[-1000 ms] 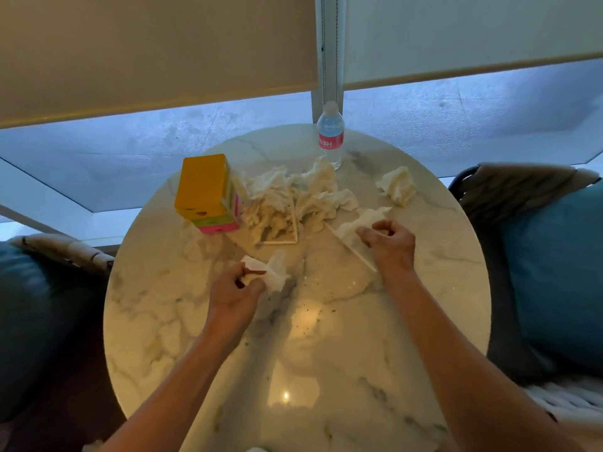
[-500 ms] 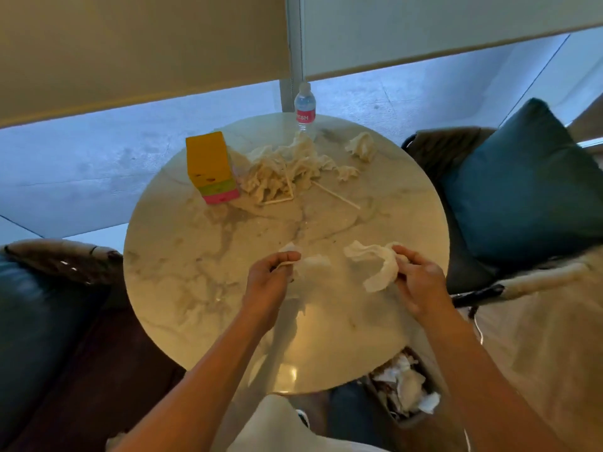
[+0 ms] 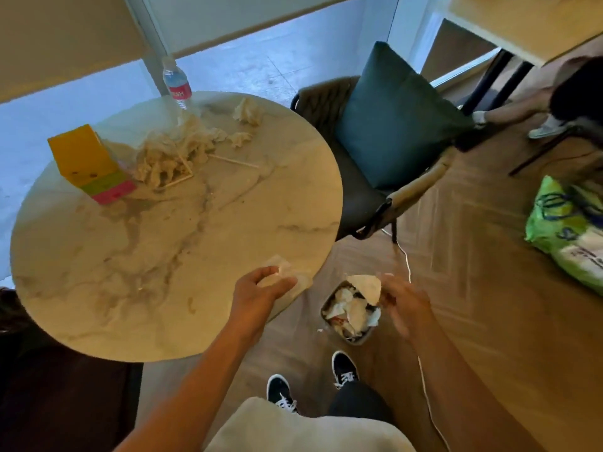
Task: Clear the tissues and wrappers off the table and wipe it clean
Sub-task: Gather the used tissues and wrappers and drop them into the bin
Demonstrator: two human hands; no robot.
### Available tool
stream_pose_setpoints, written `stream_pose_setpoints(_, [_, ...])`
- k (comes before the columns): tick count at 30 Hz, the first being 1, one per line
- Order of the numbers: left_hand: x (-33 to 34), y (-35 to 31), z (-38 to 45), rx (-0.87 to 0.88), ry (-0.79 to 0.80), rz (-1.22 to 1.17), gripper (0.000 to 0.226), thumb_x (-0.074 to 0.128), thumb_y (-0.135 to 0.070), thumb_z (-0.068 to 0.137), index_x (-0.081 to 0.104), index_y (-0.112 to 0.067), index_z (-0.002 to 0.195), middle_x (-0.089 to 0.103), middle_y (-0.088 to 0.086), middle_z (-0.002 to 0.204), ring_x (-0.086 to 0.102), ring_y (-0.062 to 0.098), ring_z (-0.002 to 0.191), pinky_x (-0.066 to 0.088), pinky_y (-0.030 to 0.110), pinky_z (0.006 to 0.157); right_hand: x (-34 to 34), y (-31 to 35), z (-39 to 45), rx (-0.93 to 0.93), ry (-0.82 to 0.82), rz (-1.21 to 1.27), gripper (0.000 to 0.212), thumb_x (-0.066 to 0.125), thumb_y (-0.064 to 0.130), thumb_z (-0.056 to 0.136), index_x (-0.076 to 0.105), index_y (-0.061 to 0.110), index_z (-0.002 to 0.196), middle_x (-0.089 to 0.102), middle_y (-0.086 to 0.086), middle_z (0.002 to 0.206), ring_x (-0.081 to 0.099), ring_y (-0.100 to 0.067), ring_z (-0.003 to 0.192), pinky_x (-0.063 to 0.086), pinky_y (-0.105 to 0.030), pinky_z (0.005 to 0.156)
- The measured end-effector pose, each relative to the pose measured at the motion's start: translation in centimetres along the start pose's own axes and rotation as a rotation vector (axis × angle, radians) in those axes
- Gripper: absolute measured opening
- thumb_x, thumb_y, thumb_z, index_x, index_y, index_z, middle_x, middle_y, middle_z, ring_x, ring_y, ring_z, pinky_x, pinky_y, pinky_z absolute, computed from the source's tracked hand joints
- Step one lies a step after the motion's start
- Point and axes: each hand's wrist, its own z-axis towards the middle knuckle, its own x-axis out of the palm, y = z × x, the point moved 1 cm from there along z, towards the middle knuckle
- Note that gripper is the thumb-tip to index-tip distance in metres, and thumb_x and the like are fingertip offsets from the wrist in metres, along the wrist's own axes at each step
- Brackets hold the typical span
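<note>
Wood flooring (image 3: 473, 288) in a herringbone pattern fills the right side, with a window (image 3: 248, 63) and lowered blinds along the top. On the left stands a round marble table (image 3: 146, 262), and past its far right edge a dark chair (image 3: 355, 197) carries a teal cushion (image 3: 391, 115). A green bag (image 3: 567, 230) lies on the floor at the right edge. On the table's far left stands a yellow box (image 3: 85, 158) with green and pink bands; just beside it is a pile of crumpled tissues (image 3: 173, 151) with two thin sticks (image 3: 233, 162) at its edges, and two smaller wads (image 3: 248, 112) lie farther back. A water bottle (image 3: 176, 83) stands upright at the far rim. On the floor just off the table's near right edge sits a small bin (image 3: 352, 313), full of crumpled paper. The left hand (image 3: 261, 296) is over the table's near right rim, fingers curled around a white tissue (image 3: 284, 265). The right hand (image 3: 401, 305), blurred, is directly above the bin and pinches a white scrap (image 3: 365, 285) between thumb and fingers. Two dark sneakers (image 3: 342, 370) show below, and a thin white cable (image 3: 424, 380) runs across the floor.
</note>
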Motion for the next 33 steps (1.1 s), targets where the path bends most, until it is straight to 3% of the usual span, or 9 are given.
stream_pose_setpoints(2, [2.1,0.7,-0.3,-0.031,0.012,0.035,0.023,0.082,-0.013,0.07,0.07,-0.017,0.088,0.072,0.004,0.09,0.068,0.023,0.089,0.057,0.034,0.077,-2.4,-0.7,0.4,0.008,-0.029,-0.103,0.012,0.065,-0.008,0.083,0.063,0.003,0.087,0.06,-0.009,0.079,0.056,-0.019,0.071,0.051,-0.019,0.053])
stream_pose_setpoints(5, [5.4,1.5,-0.2,-0.083,0.048,0.045,0.02,0.077,-0.012,0.067,0.072,-0.015,0.086,0.073,0.01,0.088,0.068,0.032,0.091,0.056,0.048,0.087,-5.7,-1.7,2.1,0.041,-0.107,-0.195,0.021,0.064,-0.012,0.08,0.067,0.001,0.097,0.062,-0.01,0.081,0.057,-0.019,0.072,0.049,-0.024,0.058])
stream_pose_setpoints(9, [10.8,2.2,-0.1,-0.107,0.059,0.09,0.01,0.069,-0.002,0.081,0.07,-0.008,0.09,0.068,0.008,0.089,0.062,0.018,0.082,0.053,0.029,0.072,-9.7,-2.1,4.5,0.111,-0.11,-0.279,0.017,0.067,-0.001,0.084,0.071,0.014,0.092,0.069,-0.007,0.087,0.063,-0.02,0.08,0.052,-0.033,0.074])
stream_pose_setpoints(13, [16.2,3.5,0.0,-0.15,0.086,0.136,0.015,0.063,-0.004,0.086,0.071,-0.016,0.085,0.069,0.003,0.093,0.062,0.014,0.088,0.052,0.033,0.081,-13.3,-2.5,7.3,0.09,-0.17,-0.383,0.017,0.073,0.009,0.081,0.069,0.02,0.093,0.07,-0.006,0.093,0.065,-0.023,0.084,0.054,-0.039,0.079])
stream_pose_setpoints(17, [20.9,5.3,1.0,-0.161,0.041,0.203,0.018,0.061,-0.004,0.088,0.071,-0.019,0.089,0.066,-0.006,0.088,0.058,0.006,0.083,0.048,0.029,0.083,-15.8,-2.9,10.4,0.145,-0.148,-0.423,0.017,0.07,0.007,0.084,0.065,0.017,0.097,0.067,-0.007,0.099,0.064,-0.02,0.086,0.053,-0.031,0.072])
stream_pose_setpoints(23, [24.7,9.7,3.9,-0.195,-0.024,0.415,0.02,0.062,-0.007,0.087,0.075,-0.016,0.098,0.073,0.005,0.095,0.065,0.018,0.079,0.052,0.023,0.067,-17.9,-5.0,14.6,0.238,-0.069,-0.493,0.018,0.069,0.008,0.086,0.068,0.014,0.103,0.064,0.0,0.094,0.06,-0.011,0.083,0.052,-0.024,0.071])
stream_pose_setpoints(25, [25.6,11.5,5.0,-0.261,-0.003,0.41,0.022,0.057,-0.003,0.089,0.073,-0.013,0.101,0.07,0.005,0.086,0.059,0.01,0.064,0.05,0.016,0.054,-18.1,-6.4,16.2,0.241,-0.063,-0.513,0.019,0.068,0.007,0.087,0.069,0.014,0.104,0.064,0.001,0.095,0.058,-0.007,0.08,0.049,-0.019,0.066])
stream_pose_setpoints(28, [26.7,14.0,7.0,-0.3,0.019,0.386,0.025,0.053,0.0,0.091,0.068,-0.013,0.106,0.064,-0.001,0.08,0.057,0.006,0.066,0.047,0.009,0.05,-17.9,-8.8,18.5,0.224,-0.04,-0.582,0.021,0.064,0.003,0.086,0.073,0.017,0.099,0.066,0.002,0.096,0.058,-0.005,0.079,0.045,-0.016,0.064])
stream_pose_setpoints(33, [27.1,19.1,11.6,-0.314,-0.058,0.39,0.015,0.058,-0.003,0.09,0.067,-0.013,0.097,0.065,0.006,0.09,0.06,0.017,0.077,0.053,0.031,0.068,-16.9,-14.0,22.7,0.23,-0.059,-0.649,0.029,0.057,-0.003,0.082,0.074,0.014,0.098,0.068,0.002,0.089,0.062,-0.011,0.079,0.045,-0.016,0.061])
